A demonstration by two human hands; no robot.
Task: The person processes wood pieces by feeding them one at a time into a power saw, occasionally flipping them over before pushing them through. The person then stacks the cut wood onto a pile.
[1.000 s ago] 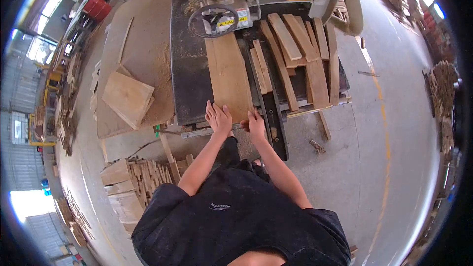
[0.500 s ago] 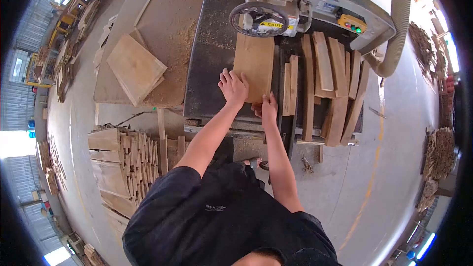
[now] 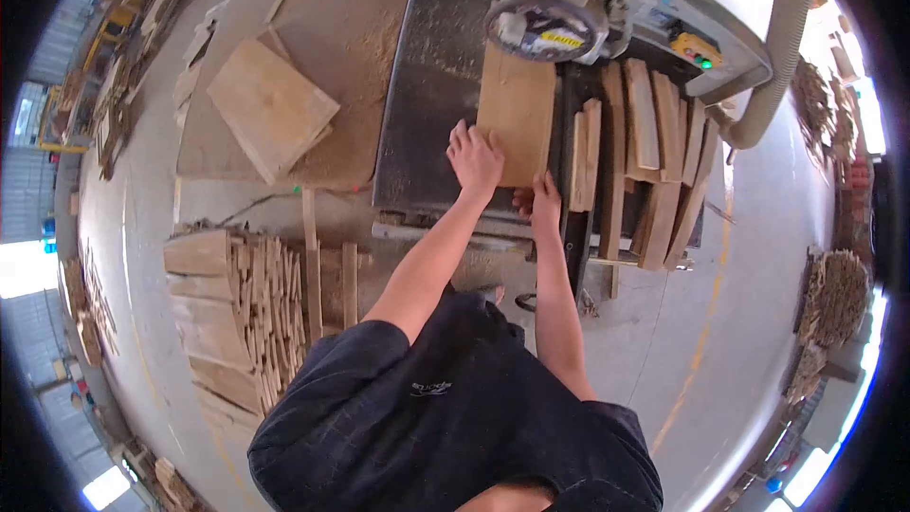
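A flat wooden board lies on the dark machine table, its far end running under the handwheel of the saw-like machine. Over the board's left edge, near its close end, my left hand rests with fingers stretched out. My right hand grips the near right corner, thumb on top and the other fingers curled lower, partly hidden. Just right of the board runs a dark guide rail. Two narrow wood strips lie beyond that rail.
Several thicker wood pieces are piled right of the strips. A stack of boards sits on the brown side table. Below it stands a large pile of cut wood. A ribbed hose and yellow control box flank the machine.
The head view has shifted, so the machine and board appear farther right and slightly higher. Both hands keep about the same places on the board; any movement of the board along the table is slight.
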